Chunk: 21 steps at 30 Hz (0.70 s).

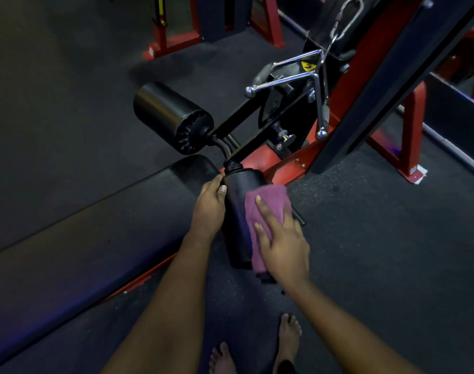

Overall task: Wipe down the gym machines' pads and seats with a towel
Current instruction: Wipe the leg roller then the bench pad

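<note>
Left hand (209, 205) grips the roller (237, 220), right hand (283, 242) presses the towel (269, 202) flat; if the roller spins, the towel could slip.

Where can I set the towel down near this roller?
Bare: the bench pad left of the left hand, and the floor right of the right hand. Crowded: black arms and chrome handle beyond the near roller.

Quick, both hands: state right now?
Left hand: grips the near roller pad.
Right hand: open, fingers flat, pressing the purple towel on that pad.
</note>
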{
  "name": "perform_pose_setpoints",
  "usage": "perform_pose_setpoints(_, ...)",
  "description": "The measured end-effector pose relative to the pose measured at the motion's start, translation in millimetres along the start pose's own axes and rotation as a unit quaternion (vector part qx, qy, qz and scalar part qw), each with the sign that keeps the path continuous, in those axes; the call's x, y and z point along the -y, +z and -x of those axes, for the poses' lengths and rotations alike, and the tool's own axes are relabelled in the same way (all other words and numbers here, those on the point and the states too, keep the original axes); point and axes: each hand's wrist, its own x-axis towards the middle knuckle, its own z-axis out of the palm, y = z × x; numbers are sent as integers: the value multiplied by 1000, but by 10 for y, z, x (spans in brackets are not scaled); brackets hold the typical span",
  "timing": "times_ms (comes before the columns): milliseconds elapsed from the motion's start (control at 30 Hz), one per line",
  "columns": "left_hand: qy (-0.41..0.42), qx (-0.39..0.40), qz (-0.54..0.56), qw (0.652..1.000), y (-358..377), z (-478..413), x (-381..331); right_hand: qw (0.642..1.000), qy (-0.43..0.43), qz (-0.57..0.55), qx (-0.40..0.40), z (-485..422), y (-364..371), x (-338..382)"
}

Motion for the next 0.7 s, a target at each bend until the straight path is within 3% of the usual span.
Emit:
perform_pose_setpoints(100,7,-2,5,1000,17,-15,27,1000,-3,-3,4,235,-25,-43)
perform_pose_setpoints(233,18,-9,3,1000,43,-31,97,1000,21,20,-9,-436,30,82)
perform_pose_setpoints(400,28,-7,-8,1000,52,-40,146,989,50,-122,62,-1171,50,-126)
perform_pose_setpoints(500,34,-5,4,999,50,-45,166,986,57,-146,51,-884,-11,-157)
perform_pose_setpoints(700,27,1,45,999,92,-68,272,999,7,-34,11,42,16,-140)
